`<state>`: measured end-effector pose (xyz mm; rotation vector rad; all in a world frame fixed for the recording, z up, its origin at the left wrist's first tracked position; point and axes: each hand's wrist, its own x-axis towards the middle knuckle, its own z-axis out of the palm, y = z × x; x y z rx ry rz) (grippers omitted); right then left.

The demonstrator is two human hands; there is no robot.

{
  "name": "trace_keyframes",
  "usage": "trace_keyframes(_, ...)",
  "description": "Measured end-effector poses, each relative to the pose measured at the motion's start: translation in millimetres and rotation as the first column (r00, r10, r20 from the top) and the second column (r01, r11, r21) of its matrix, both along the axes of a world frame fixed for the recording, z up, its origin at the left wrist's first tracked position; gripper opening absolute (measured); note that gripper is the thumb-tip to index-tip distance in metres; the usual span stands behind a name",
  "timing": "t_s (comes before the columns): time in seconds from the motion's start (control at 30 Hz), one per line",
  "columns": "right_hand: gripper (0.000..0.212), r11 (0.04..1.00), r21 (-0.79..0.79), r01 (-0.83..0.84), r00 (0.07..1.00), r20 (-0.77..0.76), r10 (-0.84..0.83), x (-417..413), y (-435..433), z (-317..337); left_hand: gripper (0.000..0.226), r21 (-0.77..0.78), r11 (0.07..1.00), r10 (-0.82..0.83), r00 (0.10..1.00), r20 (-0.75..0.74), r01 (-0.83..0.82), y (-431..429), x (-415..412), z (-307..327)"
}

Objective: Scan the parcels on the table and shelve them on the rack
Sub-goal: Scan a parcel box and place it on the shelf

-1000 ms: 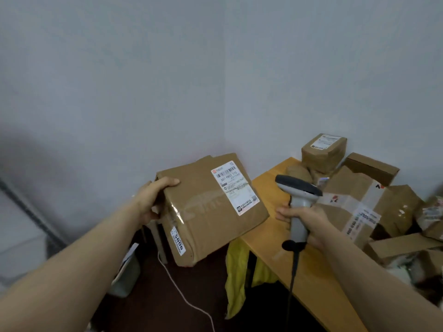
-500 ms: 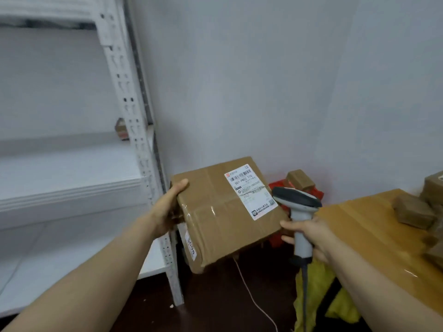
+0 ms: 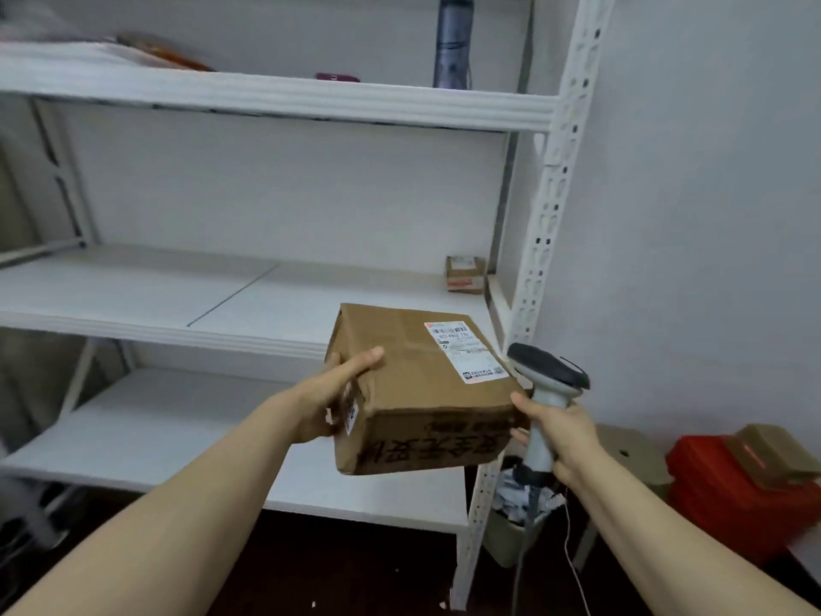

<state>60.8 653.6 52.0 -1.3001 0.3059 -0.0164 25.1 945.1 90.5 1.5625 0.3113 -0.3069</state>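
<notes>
A brown cardboard parcel with a white shipping label on top hangs in front of the white rack's middle shelf. My left hand grips its left side, thumb lying over the top. My right hand holds a grey handheld barcode scanner by its handle, and its fingertips touch the parcel's right corner. A small taped parcel stands at the back right of the middle shelf.
The white rack has a perforated upright at the right, an upper shelf with a few items and a lower shelf. A red crate with cardboard on it and a small bin stand on the floor at right.
My view has swung left from the table to the rack. Both hands have carried the parcel and scanner along, and the parcel now lies flatter before the middle shelf.
</notes>
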Motion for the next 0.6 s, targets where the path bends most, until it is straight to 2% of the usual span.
trace_keyframes(0.13, 0.032, 0.999, -0.024, -0.036, 0.999, 0.036, 0.036, 40, 53, 2, 0.066, -0.018, 0.998, 0.056, 0.998, 0.01, -0.056, 39, 14, 3)
trace_keyframes(0.3, 0.037, 0.996, 0.024, -0.091, 0.993, 0.081, 0.089, 99, 104, 3, 0.036, -0.061, 0.95, 0.312, 0.937, 0.158, -0.306, 76, 68, 11)
trace_keyframes(0.4, 0.028, 0.992, 0.03, -0.126, 0.988, 0.099, 0.123, 144, 123, 7, 0.037, -0.089, 0.915, 0.404, 0.903, 0.147, -0.394, 90, 111, 19)
trace_keyframes(0.5, 0.027, 0.995, 0.037, -0.098, 0.991, 0.093, 0.094, 189, 129, 11, 0.048, -0.085, 0.903, 0.429, 0.891, 0.146, -0.421, 102, 160, 24)
trace_keyframes(0.6, 0.023, 0.988, 0.085, -0.132, 0.988, 0.094, 0.124, 237, 120, 14, 0.048, -0.099, 0.894, 0.447, 0.879, 0.164, -0.437, 111, 207, 26)
